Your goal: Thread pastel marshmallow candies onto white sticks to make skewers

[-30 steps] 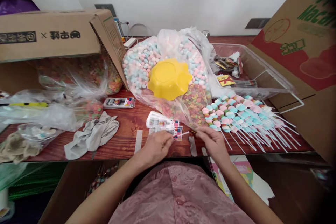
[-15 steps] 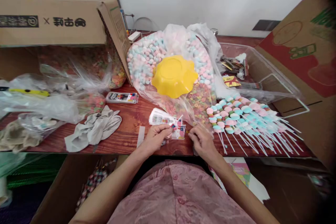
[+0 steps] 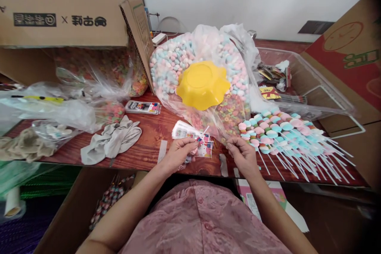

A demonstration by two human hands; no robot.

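Note:
My left hand (image 3: 177, 154) pinches a thin white stick over a small stack of printed paper labels (image 3: 190, 135) at the table's front edge. My right hand (image 3: 243, 154) is closed with its fingertips together at the foot of a clear bag of pastel marshmallow candies (image 3: 175, 61) and coloured ring candies (image 3: 230, 113); what it pinches is too small to tell. A yellow wavy-edged bowl (image 3: 203, 85) lies on that bag. Just right of my right hand lies a pile of finished candy skewers (image 3: 282, 131) with white sticks pointing right.
A grey cloth (image 3: 112, 143) and a flat printed packet (image 3: 143, 107) lie left of the labels. Plastic bags of candy (image 3: 98, 83) sit under an open cardboard box (image 3: 68, 20). A clear tray (image 3: 300, 83) and another cardboard box (image 3: 351, 63) stand at the right.
My right hand dropped to the table by the labels, then shifted right toward the skewers. The left hand stayed over the labels with the stick. The view drifted, so everything sits further right.

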